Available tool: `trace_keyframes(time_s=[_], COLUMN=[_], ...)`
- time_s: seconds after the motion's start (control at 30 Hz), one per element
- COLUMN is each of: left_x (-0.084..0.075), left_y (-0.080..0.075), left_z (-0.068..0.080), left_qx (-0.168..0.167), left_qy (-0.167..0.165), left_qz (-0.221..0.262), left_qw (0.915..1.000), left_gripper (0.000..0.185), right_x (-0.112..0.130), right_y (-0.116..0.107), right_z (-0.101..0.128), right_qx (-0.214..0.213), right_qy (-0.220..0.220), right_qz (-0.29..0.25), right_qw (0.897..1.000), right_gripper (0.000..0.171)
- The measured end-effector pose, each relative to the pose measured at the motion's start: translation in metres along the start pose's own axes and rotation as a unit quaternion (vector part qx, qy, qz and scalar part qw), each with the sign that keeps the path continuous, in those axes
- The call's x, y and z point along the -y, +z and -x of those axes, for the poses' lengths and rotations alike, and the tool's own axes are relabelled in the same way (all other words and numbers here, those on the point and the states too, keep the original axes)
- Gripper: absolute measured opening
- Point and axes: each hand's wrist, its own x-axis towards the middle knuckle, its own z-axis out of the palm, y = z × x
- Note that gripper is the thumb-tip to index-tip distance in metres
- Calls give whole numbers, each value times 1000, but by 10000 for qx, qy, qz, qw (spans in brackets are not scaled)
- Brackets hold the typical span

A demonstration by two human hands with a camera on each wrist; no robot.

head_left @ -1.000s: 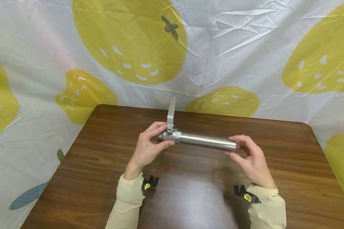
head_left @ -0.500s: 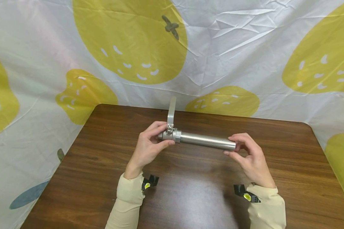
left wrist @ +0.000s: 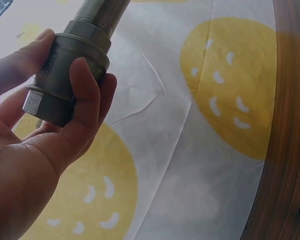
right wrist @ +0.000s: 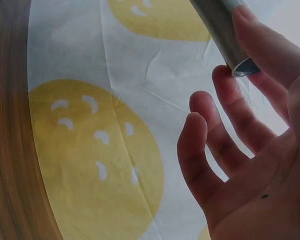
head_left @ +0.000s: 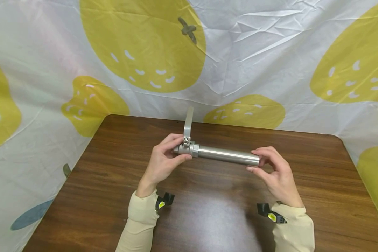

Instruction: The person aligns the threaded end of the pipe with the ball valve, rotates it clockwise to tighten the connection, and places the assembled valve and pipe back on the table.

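Observation:
A steel ball valve (head_left: pixel 185 149) with a long flat lever handle (head_left: pixel 188 120) is joined at its right end to a smooth metal pipe (head_left: pixel 228 155). My left hand (head_left: pixel 162 161) grips the valve body, thumb on the near side and fingers behind; in the left wrist view the fingers curl round the valve body (left wrist: pixel 65 75) below its hex end. At the pipe's free end, my right hand (head_left: pixel 275 171) pinches it between thumb and fingers. The right wrist view shows the open mouth of the pipe (right wrist: pixel 225 40), with the other fingers loosely bent below it.
A brown wood-grain table (head_left: pixel 214 217) lies beneath the hands. Behind and beside it hangs a white cloth (head_left: pixel 255 63) printed with large yellow fruit shapes. Black wrist cameras (head_left: pixel 165 200) are strapped over the pale sleeves.
Almost nothing differs: both hands keep their holds on the valve and pipe, and the right fingers shift very slightly at the pipe's end.

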Motion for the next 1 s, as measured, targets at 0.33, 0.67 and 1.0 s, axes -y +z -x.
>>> trace_keyframes(time_s=[0.33, 0.67, 1.0], left_x=[-1, -3, -1], left_y=[1, 1, 2], left_z=[0, 1, 1], left_qx=[13, 59, 103], left_qy=[41, 31, 63], left_qz=[72, 67, 122], left_qw=[10000, 10000, 9999], left_gripper=[51, 51, 50], right_x=[1, 4, 4], right_y=[-2, -5, -6], right_z=[0, 2, 2], right_qx=[85, 248, 145], right_qy=[106, 480, 528], right_qz=[132, 510, 630], right_qw=[9998, 9972, 9965], right_gripper=[52, 42, 31])
